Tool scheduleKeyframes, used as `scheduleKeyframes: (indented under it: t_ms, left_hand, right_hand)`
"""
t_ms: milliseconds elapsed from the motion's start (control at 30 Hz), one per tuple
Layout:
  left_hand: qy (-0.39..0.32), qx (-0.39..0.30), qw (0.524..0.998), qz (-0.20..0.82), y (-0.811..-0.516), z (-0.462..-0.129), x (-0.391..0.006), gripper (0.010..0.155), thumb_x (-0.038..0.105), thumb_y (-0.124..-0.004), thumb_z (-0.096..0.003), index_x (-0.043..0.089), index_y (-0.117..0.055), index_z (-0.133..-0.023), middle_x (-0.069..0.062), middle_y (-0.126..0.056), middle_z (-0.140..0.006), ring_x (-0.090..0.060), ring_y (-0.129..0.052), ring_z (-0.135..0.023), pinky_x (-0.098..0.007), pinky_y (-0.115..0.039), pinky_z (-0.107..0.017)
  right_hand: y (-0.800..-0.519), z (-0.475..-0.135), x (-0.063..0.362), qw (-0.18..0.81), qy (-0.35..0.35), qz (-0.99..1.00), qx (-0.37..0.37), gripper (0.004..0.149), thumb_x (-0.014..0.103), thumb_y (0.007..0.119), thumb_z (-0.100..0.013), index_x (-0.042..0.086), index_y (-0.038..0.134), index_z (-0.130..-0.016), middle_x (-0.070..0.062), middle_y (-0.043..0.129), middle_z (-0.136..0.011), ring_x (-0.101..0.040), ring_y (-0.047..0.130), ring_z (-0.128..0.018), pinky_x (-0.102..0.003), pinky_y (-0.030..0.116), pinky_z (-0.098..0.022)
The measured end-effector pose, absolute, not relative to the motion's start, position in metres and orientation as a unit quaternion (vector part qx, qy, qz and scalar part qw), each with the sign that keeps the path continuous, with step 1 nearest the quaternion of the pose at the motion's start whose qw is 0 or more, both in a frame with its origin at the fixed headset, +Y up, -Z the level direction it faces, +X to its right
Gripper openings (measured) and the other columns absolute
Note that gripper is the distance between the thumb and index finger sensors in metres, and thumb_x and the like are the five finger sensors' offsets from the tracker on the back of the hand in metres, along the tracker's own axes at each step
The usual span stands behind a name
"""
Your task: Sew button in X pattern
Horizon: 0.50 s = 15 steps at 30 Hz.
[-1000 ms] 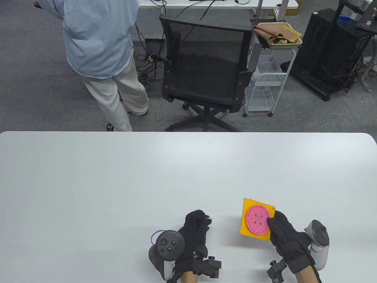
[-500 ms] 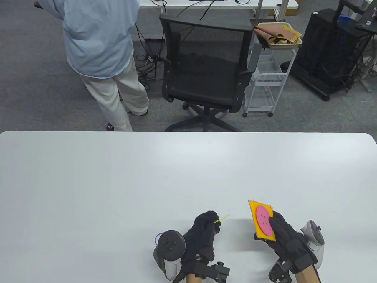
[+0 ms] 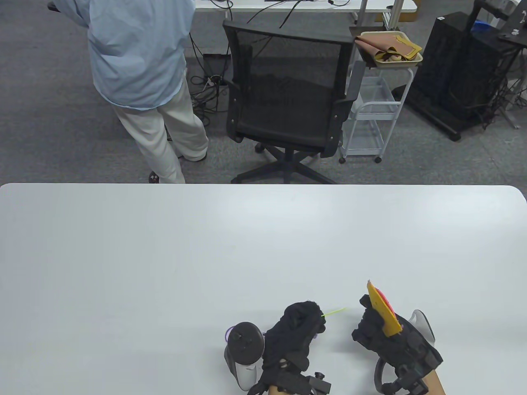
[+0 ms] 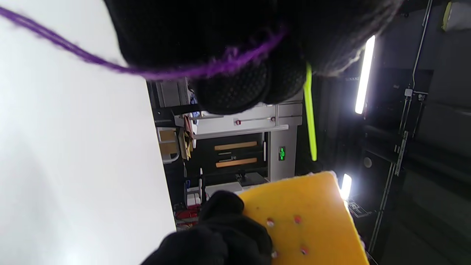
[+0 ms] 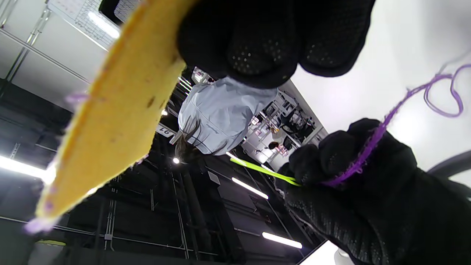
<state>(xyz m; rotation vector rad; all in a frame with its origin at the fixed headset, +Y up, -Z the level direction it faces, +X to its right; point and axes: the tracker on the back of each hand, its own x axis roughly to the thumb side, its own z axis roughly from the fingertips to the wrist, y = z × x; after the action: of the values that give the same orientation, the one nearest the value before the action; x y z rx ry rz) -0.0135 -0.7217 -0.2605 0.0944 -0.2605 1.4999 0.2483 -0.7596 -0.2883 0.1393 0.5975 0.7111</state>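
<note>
- Yellow square felt pad (image 3: 383, 316) carrying the round pink button (image 3: 386, 303): gripped at its lower part by the black-gloved right hand (image 3: 391, 345), raised off the white table (image 3: 164, 255); now turned edge-on to the table camera, where a second ago lay face-up with all four holes showing.
- Meaning of that turn, as a judgement: underside presented to the needle, so a stitch up from the back seems to be the step in hand; no thread visible crossing the button, X pattern apparently not yet begun.
- Thin lime-green plastic needle (image 3: 334, 312): pinched in the fingertips of the black-gloved left hand (image 3: 294, 335), tip aimed at the pad, near it but apart; pointed more directly at the pad than half a second ago.
- Purple yarn (image 4: 158, 71): trailing from the needle across the left glove, loose loop lying on the table.
- Left wrist view only: plain yellow back of the pad (image 4: 305, 221) with four small holes, needle tip (image 4: 311, 121) just above the pad's upper edge.
- Right wrist view only: pad (image 5: 110, 110) seen along its edge, purple fringe at the rim, right fingers (image 5: 265, 40) clamped over it, needle (image 5: 265, 171) and yarn (image 5: 371, 147) meeting inside the left pinch.
- Table view only: pink button face as a sliver; both trackers; bystander in a pale blue shirt (image 3: 136, 49); black mesh office chair (image 3: 288, 94).
</note>
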Motion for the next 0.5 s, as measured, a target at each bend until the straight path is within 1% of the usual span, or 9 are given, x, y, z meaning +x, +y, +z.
scheduleKeyframes:
  t_ms: [133,400,500]
  left_hand:
    - [-0.129,0.034,0.738,0.661,-0.720,-0.260,-0.007,0.035,0.037,-0.080,-0.0498,0.029,-0.079,-0.084,0.004,-0.098,-0.076,-0.012,-0.105,-0.057,-0.043,-0.088,-0.049]
    - [-0.107,0.112,0.803,0.576,-0.716,-0.254,0.003,0.035,0.038,-0.082,-0.0484,0.028,-0.082,-0.082,0.005,-0.101,-0.071,-0.010,-0.107,-0.052,-0.042,-0.090,-0.046]
    - [-0.109,0.119,0.806,0.570,-0.715,-0.252,0.006,0.035,0.038,-0.081,-0.0489,0.028,-0.081,-0.082,0.005,-0.101,-0.071,-0.010,-0.107,-0.053,-0.042,-0.090,-0.046]
  right_hand:
    - [-0.760,-0.287,0.245,0.892,0.304,0.325,0.078,0.044,0.031,0.046,-0.059,0.016,0.045,-0.100,0.000,0.084,-0.067,-0.015,0.083,-0.060,-0.047,0.070,-0.064]
    - [-0.756,-0.284,0.238,0.887,0.316,0.323,0.093,0.044,0.031,0.047,-0.059,0.016,0.045,-0.100,0.000,0.084,-0.068,-0.015,0.083,-0.060,-0.047,0.070,-0.065]
    - [-0.755,-0.283,0.236,0.885,0.320,0.326,0.094,0.044,0.031,0.047,-0.059,0.016,0.045,-0.100,0.000,0.084,-0.068,-0.015,0.083,-0.060,-0.047,0.070,-0.065]
